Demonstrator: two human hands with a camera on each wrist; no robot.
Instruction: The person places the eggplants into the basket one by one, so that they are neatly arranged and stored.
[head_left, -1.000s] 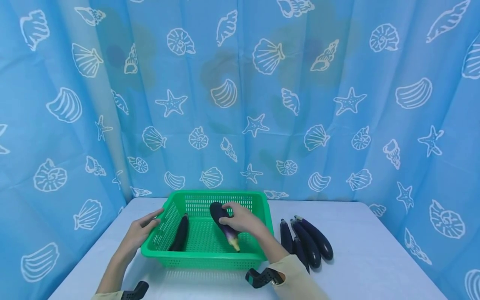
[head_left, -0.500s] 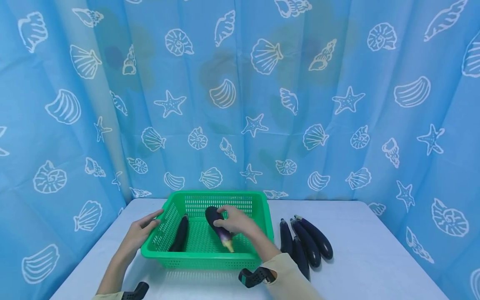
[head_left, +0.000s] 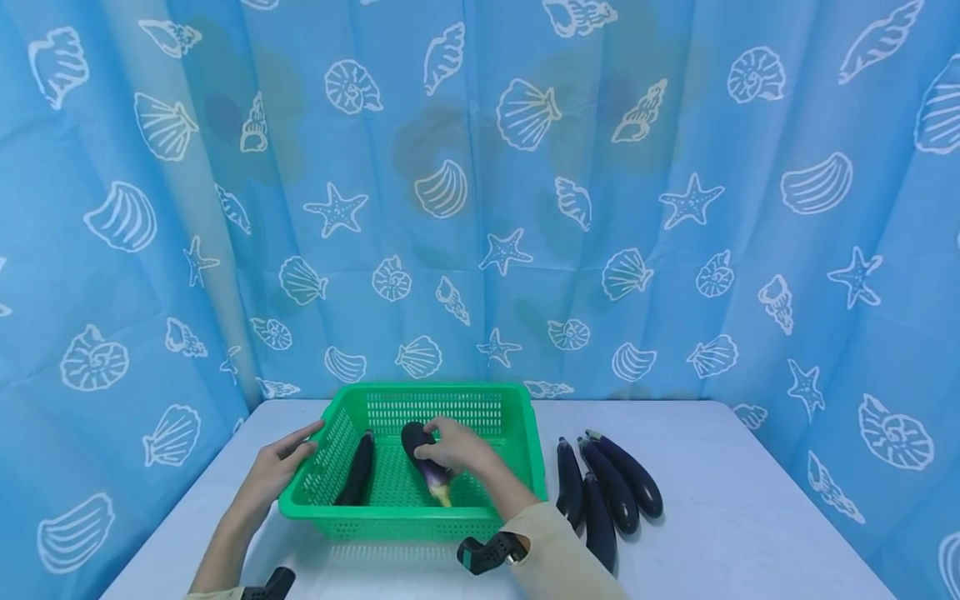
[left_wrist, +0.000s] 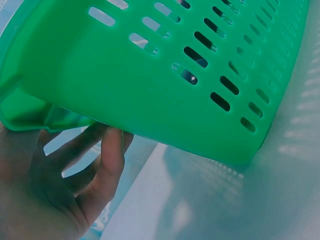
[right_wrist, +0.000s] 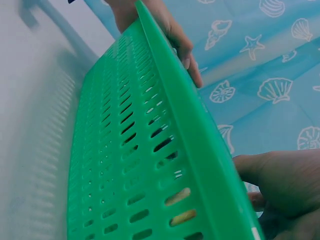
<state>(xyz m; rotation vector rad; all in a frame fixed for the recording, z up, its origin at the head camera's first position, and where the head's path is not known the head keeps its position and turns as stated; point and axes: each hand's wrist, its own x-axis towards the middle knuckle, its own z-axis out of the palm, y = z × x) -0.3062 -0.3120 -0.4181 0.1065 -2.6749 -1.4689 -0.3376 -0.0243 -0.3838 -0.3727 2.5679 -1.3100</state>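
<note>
A white worktop (head_left: 720, 500) carries a green basket (head_left: 412, 527), with four loose eggplants (head_left: 636, 477) just to its right, perhaps for easy reach. The left hand (head_left: 270, 468) pinches the basket's left rim, seemingly to steady it. The fingers of the right hand (head_left: 456, 447), parted to its width, grip the held eggplant (head_left: 432, 473) inside, its pale stem (head_left: 441, 494) beyond them toward the person. Another eggplant (head_left: 357, 471) lies by the left wall.

In the head view, the right hand (head_left: 457, 447) covers part of the eggplant (head_left: 433, 475) it grips, and the green basket (head_left: 405, 512) hides the near end of the other eggplant (head_left: 359, 471) inside. Each wrist view crops its own hand (the left hand (left_wrist: 65, 185) has fingers partly behind the green basket).
</note>
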